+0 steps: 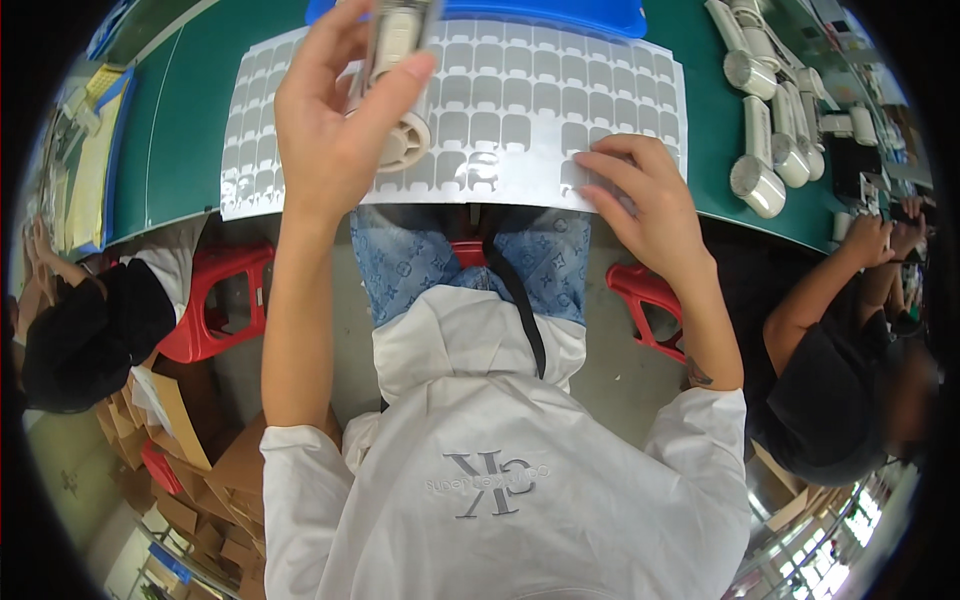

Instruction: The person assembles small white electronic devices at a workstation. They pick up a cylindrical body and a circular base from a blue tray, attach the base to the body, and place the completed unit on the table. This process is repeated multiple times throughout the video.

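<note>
White shirt (560, 430) and blue jeans (400, 265) lie nearest, just below the sheet (545, 150), which carries rows of grey stickers (515, 128) and has bare white patches near its front edge. Over the sheet's right part is the right hand (640, 185), its thumb and fingers apart, tips at the stickers; whether they touch, I cannot tell. Above the sheet's left part, the left hand (335, 130) is clamped round a pale device (397, 45), whose round, spoked end hangs over the sheet; its far end leaves the view. Judging by this pose, the step in hand is getting a sticker loose while the device is held ready. The next move seems to call for a fingernail under one edge and a clean, flat peel. Beyond the sheet sits a blue tray (600, 22); to its right, more white devices (757, 185) lie on the green table (715, 205).
</note>
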